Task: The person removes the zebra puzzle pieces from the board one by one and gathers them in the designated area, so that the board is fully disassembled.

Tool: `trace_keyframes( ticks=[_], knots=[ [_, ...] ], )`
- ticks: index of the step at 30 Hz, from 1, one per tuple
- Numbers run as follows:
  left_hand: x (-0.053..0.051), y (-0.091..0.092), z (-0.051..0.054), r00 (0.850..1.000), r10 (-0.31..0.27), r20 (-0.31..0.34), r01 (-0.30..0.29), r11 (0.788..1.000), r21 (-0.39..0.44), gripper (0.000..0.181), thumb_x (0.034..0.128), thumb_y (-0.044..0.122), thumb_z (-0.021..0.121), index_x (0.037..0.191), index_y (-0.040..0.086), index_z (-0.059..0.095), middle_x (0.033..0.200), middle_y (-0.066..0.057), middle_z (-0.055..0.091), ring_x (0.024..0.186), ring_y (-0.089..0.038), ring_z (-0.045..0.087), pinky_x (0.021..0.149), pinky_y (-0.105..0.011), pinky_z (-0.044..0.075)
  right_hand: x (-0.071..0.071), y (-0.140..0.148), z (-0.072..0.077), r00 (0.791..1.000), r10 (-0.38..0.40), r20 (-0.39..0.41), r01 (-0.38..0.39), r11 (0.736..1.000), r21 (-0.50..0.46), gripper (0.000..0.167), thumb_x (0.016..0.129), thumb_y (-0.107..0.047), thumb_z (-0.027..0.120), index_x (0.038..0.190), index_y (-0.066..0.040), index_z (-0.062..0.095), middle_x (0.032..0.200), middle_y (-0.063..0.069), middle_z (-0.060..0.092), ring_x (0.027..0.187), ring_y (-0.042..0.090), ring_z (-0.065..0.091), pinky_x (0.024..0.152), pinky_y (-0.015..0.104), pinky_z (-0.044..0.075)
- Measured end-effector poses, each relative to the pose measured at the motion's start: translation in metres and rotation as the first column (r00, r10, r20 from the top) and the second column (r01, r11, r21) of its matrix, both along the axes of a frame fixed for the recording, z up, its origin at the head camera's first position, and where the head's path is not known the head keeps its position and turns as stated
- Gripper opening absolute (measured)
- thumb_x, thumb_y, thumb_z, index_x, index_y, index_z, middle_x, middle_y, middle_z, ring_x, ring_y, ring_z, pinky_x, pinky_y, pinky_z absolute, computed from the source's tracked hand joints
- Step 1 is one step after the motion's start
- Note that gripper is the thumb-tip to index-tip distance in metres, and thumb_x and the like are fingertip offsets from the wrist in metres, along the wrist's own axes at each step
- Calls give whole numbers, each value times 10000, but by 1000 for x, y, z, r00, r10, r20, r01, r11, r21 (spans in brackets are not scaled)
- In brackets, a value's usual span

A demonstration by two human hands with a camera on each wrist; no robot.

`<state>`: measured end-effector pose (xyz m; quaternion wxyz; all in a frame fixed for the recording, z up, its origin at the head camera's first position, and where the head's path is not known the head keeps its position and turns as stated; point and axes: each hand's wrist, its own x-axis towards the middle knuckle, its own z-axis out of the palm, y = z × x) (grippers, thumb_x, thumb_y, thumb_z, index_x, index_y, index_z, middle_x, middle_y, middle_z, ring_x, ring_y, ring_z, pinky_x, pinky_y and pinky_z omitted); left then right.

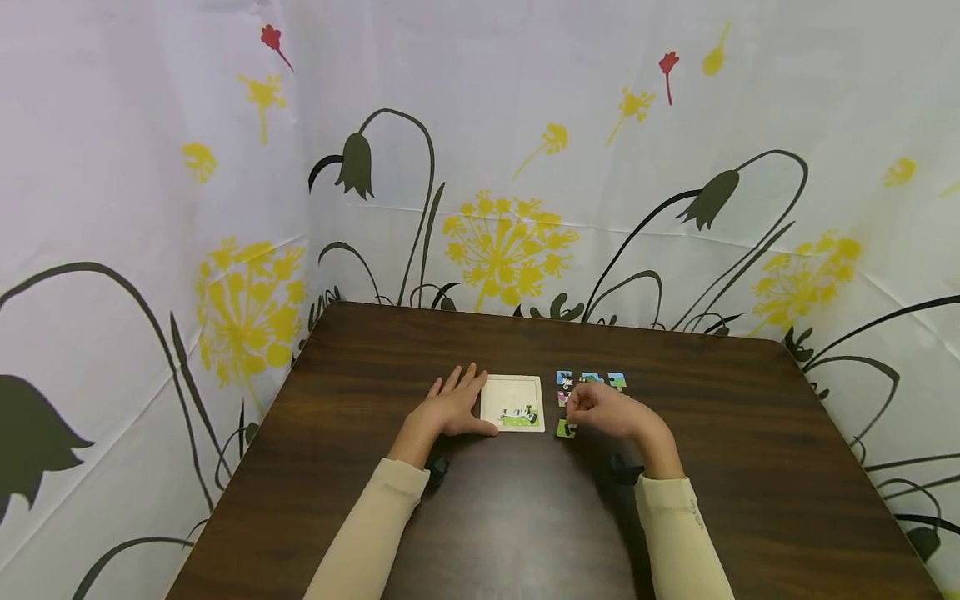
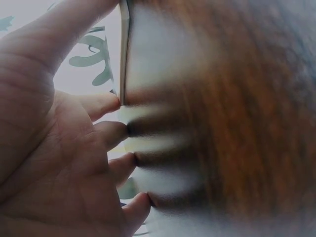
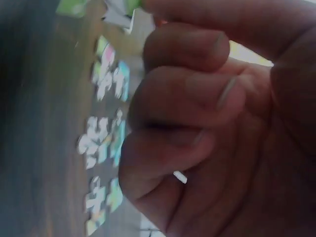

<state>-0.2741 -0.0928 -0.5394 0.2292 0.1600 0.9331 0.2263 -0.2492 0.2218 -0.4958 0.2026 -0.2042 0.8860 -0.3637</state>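
Note:
A small square wooden puzzle tray lies on the table with a few joined pieces along its lower edge, green and white. My left hand rests at the tray's left side, fingers spread and thumb by the lower left corner. In the left wrist view the fingertips touch the table beside the tray's edge. Right of the tray, my right hand hovers low over loose puzzle pieces. Its thumb and forefinger pinch a green-and-white puzzle piece; the other fingers are curled, partly hiding the pieces below.
Several loose pieces lie in rough rows right of the tray, coloured blue, green, white and pink. One green piece lies nearest me. The dark wooden table ends at a white floral curtain behind and at the left.

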Motion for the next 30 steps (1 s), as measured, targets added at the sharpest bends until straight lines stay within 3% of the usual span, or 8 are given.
trace_keyframes(
  ticks=[9,17,30],
  knots=[
    [-2,1,-1,1000,2,-19,-2,1000,-8,1143,921,539,817,1758,196,118,1831,-80,-31,1700,-347,-70,1349,-621,-40,-8,12,-10,997,-34,-76,37,999,36,51,1025,-58,666,993,-19,669,935,84,717,812,126,587,747,313,472],
    [1,1,-4,1000,9,-20,-9,1000,-1,1157,907,577,817,1758,204,126,1833,-79,-20,1702,-341,-63,1347,-628,-36,1,10,-10,987,-70,144,51,990,129,290,916,-81,816,1099,-12,602,750,0,498,645,138,434,632,297,371],
    [-2,1,-10,1000,7,-25,-7,1000,-7,1159,906,574,821,1759,214,123,1834,-78,-24,1702,-340,-68,1346,-627,-42,-2,11,-18,985,-95,145,78,989,122,273,929,-31,791,1091,-22,571,764,0,496,643,138,449,628,293,385]
  ],
)
